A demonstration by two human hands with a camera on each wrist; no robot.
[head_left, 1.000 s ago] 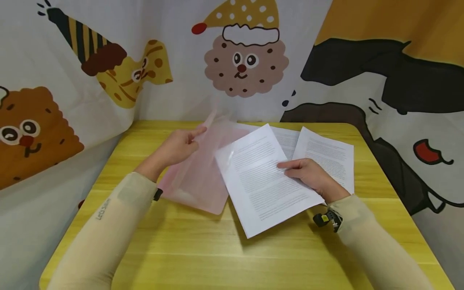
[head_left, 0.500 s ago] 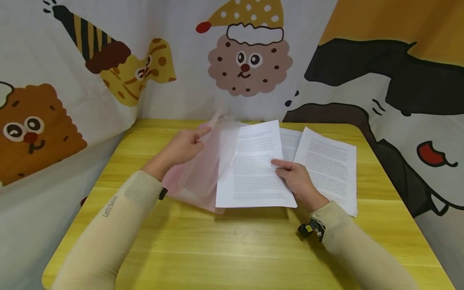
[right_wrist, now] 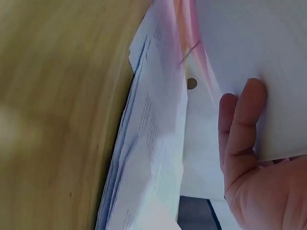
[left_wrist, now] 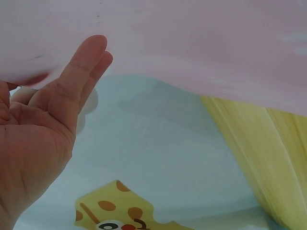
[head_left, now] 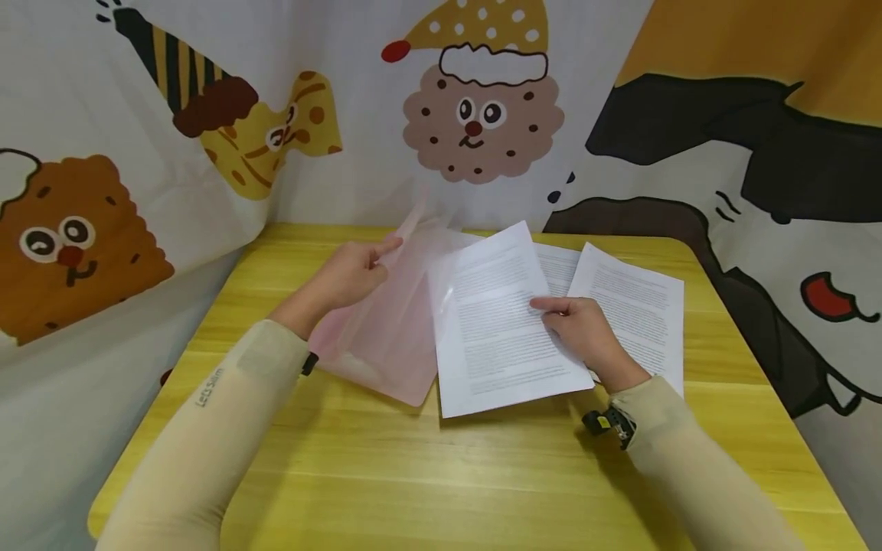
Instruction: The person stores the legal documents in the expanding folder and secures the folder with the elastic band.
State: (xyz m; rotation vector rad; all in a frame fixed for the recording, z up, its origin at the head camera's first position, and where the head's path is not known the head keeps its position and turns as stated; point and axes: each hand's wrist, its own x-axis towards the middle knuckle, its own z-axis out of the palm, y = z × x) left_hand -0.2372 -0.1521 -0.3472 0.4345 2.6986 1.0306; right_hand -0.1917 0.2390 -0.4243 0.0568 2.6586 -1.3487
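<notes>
The stack of white, rectangular, text-printed paper is held over the middle of the tabletop, gripped by my right hand, fingers in front and behind. Its left edge meets the translucent pink plastic folder, left of centre by the far edge. My left hand touches the folder's raised flap, index extended; whether I pinch it, I can't tell. I'd best keep that flap spread and the stack square, lest corners snag. Compared with half a second ago, the stack sits further right, skewed, covering less folder.

Soft shadows across the tabletop
</notes>
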